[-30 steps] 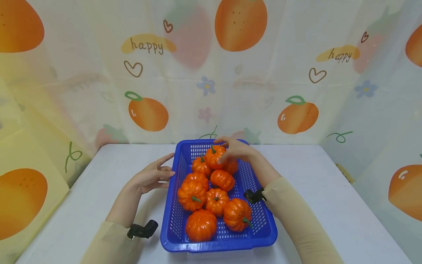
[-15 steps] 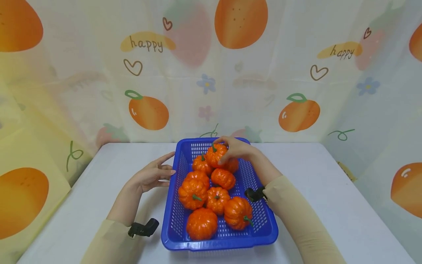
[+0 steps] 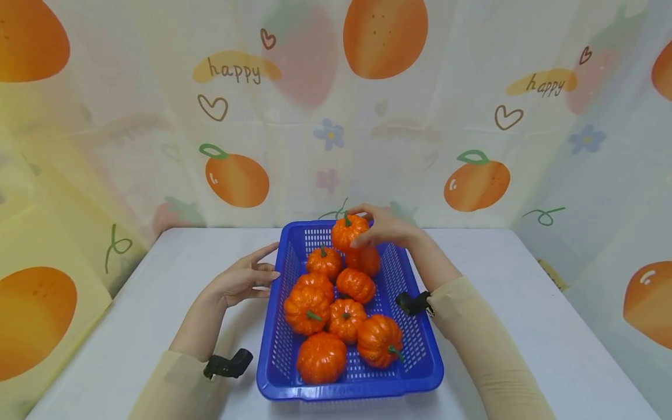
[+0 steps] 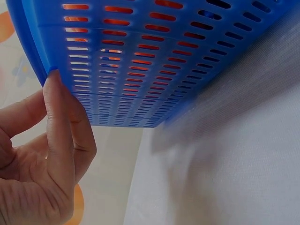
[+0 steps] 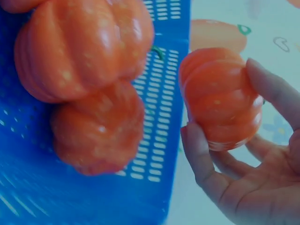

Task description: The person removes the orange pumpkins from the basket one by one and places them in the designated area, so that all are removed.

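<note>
A blue perforated plastic basket holds several small orange toy pumpkins with green stems, among them a round one near its front. At the back, my right hand pinches one small pumpkin between thumb and fingers, raised above the others. The right wrist view shows this same pumpkin in the fingertips, apart from the pumpkins in the basket. My left hand touches the basket's left rim with extended, relaxed fingers. In the left wrist view a fingertip meets the rim's underside.
The basket stands on a white-covered table. Behind it hangs a curtain printed with oranges, hearts and lettering. Each wrist wears a black camera, such as the left one.
My right hand has lifted the pumpkin up and slightly right, off the pile, uncovering more of the pumpkins beneath. The left hand stays at the rim.
</note>
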`<state>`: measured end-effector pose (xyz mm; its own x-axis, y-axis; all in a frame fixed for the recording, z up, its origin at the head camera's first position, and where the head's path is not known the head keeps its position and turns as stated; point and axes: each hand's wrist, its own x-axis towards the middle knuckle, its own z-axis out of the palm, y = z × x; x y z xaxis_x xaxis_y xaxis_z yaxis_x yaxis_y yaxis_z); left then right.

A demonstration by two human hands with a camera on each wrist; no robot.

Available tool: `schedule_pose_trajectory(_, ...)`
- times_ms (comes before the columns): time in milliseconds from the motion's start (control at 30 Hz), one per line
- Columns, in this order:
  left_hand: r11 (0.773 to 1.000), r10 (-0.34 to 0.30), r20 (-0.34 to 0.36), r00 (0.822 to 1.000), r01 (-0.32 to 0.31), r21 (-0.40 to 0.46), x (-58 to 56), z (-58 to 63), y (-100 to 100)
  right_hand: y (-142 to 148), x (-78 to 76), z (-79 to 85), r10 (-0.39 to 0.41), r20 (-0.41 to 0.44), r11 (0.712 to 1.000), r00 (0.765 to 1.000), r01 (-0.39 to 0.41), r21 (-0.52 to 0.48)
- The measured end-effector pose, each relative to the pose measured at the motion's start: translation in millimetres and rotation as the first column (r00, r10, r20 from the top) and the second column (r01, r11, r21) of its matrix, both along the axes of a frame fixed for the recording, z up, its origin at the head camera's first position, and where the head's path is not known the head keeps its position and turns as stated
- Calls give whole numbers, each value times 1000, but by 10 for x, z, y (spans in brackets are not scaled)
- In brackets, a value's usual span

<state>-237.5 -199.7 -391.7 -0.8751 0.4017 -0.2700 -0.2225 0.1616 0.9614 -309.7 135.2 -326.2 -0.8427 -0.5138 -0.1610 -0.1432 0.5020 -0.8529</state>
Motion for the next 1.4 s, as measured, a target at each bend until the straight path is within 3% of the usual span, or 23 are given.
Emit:
schedule_pose_trajectory(433, 1000, -2, 0, 1000, 2, -9, 16, 14, 37, 407, -23, 161, -67, 37, 993, 997, 71, -90)
schedule_pose_trajectory(767, 1000, -3, 11, 1000, 3, 3, 54, -39, -10, 722, -96, 78, -144, 33, 977, 989, 148, -154)
schedule_pose_trajectory(1067, 1000, 1, 11, 1000, -1, -3, 49, -19, -8, 1051, -102, -25, -244, 77, 944, 967, 255, -211)
schedule_pose_trajectory(1400, 1000, 2, -7, 1000, -2, -6, 31, 8, 16, 1345, -103, -212, -398, 120, 887, 910, 415, -206)
